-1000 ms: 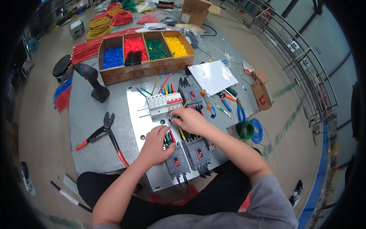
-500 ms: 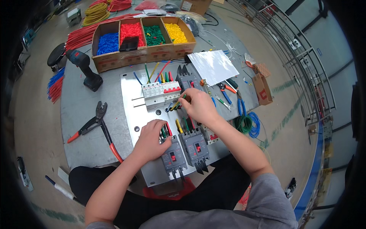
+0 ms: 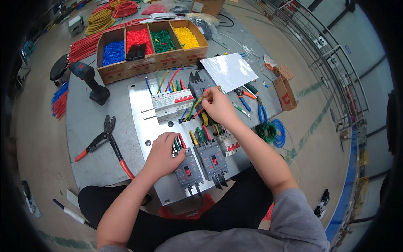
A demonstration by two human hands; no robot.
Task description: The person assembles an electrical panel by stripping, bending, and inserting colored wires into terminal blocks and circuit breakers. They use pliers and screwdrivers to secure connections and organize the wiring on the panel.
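My right hand [image 3: 219, 107] has its thumb and fingers pinched on a yellow wire [image 3: 195, 103], in front of the row of small white circuit breakers [image 3: 173, 100]. Beside that wire, green, red and blue wires come up from a hole in the metal mounting plate [image 3: 142, 105]. My left hand [image 3: 161, 154] rests at the upper left of a grey moulded-case breaker [image 3: 187, 171], thumb apart from the fingers, next to its red and green wires [image 3: 180, 142]. A second grey breaker [image 3: 212, 159] with yellow, green and red wires sits to its right.
A cardboard box [image 3: 142, 65] of blue, red, green and yellow caps stands behind the plate. A cordless drill [image 3: 92, 84] and a crimping tool [image 3: 107, 136] are on the left. White paper [image 3: 228, 71], pliers [image 3: 261, 111] and wire coils [image 3: 266, 132] lie on the right.
My right hand has lifted slightly away from the hole, drawing the yellow wire upward. More of the wires now shows. My left hand keeps its place on the breaker; the whole view has shifted slightly.
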